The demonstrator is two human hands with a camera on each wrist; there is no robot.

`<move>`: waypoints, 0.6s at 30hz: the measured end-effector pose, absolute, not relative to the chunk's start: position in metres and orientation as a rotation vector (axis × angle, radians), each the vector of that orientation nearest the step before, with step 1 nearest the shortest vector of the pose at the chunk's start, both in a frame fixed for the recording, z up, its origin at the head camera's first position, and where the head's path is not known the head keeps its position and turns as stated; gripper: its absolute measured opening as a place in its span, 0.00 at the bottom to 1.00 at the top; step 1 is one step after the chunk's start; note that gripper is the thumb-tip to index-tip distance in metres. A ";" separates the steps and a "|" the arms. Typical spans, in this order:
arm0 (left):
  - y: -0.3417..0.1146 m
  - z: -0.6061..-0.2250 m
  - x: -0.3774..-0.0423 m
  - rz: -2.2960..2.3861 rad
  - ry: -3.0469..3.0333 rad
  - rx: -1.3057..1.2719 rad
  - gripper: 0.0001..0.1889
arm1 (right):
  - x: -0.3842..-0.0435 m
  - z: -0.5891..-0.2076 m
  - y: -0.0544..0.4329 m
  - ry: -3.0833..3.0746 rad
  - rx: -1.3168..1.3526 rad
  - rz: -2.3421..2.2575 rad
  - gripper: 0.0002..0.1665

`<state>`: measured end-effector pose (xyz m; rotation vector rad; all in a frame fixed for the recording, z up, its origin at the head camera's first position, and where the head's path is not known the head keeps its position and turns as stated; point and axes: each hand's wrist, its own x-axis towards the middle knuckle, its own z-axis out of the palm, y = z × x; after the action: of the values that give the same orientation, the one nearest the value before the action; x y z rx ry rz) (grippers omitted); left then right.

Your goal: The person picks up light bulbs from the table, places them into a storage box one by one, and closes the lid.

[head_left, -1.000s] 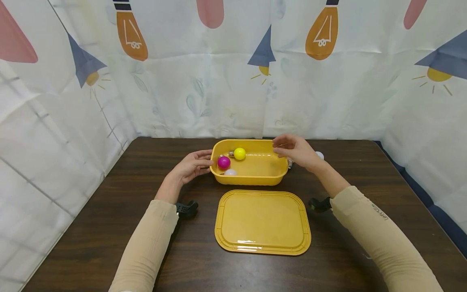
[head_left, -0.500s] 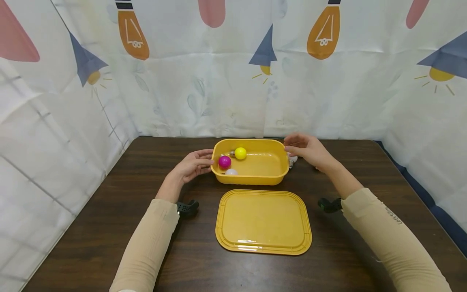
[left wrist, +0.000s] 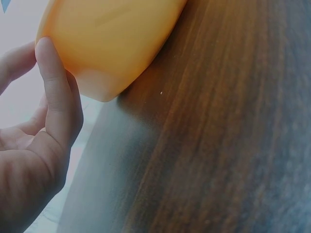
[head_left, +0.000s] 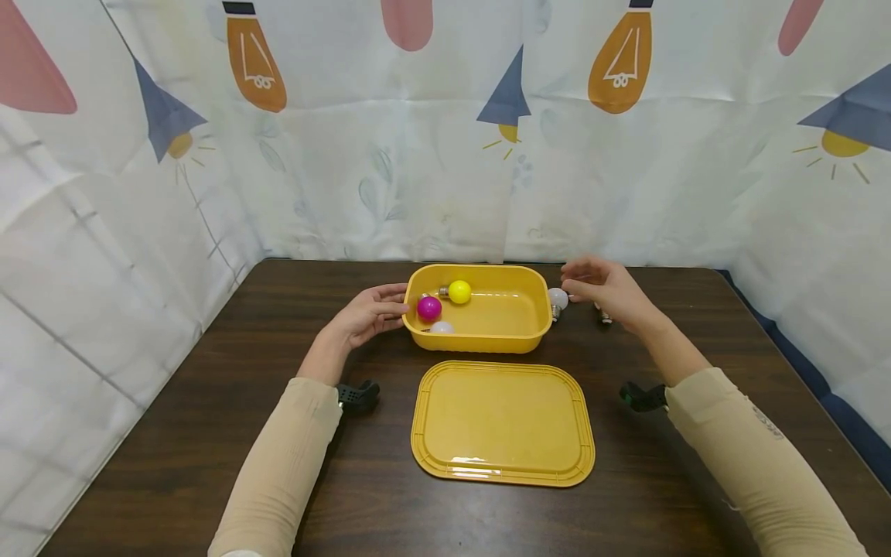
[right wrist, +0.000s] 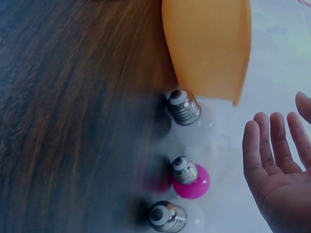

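Observation:
A yellow plastic box (head_left: 511,345) holds a yellow light bulb (head_left: 459,292), a magenta bulb (head_left: 428,309) and a white bulb (head_left: 442,328), all toward its left end. My left hand (head_left: 363,316) touches the box's left end, thumb and fingers spread along the outer wall. To the box's right, my right hand (head_left: 608,290) hovers with relaxed fingers and holds nothing. Beneath it lie a white bulb (right wrist: 199,131) beside the box, a magenta bulb (right wrist: 198,183) and another white bulb (right wrist: 167,217), metal bases toward me. In the head view the hand partly hides these.
A flat yellow lid (head_left: 503,424) lies on the dark wooden table (head_left: 188,425), in front of the box. A white printed curtain (head_left: 431,178) hangs behind and along the sides of the table. Each wrist wears a dark strap.
My right hand has moved right, from over the box's right end to above the bulbs beside it, uncovering the nearest white bulb. The left hand stays at the box.

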<state>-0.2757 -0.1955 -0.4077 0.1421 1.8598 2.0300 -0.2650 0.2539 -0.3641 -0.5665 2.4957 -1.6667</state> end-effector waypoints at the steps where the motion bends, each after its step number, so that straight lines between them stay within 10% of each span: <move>1: -0.195 -0.408 -0.276 2.031 1.860 0.139 0.32 | -0.265 -0.365 0.255 2.500 -0.562 -1.667 0.25; 18: -0.195 -0.408 -0.277 2.030 1.861 0.136 0.31 | -0.260 -0.373 0.272 2.536 -0.420 -1.726 0.31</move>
<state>-0.2766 -0.1952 -0.4084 0.1356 1.8609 2.0299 -0.2600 0.2721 -0.3725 -0.4202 2.5359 -1.7255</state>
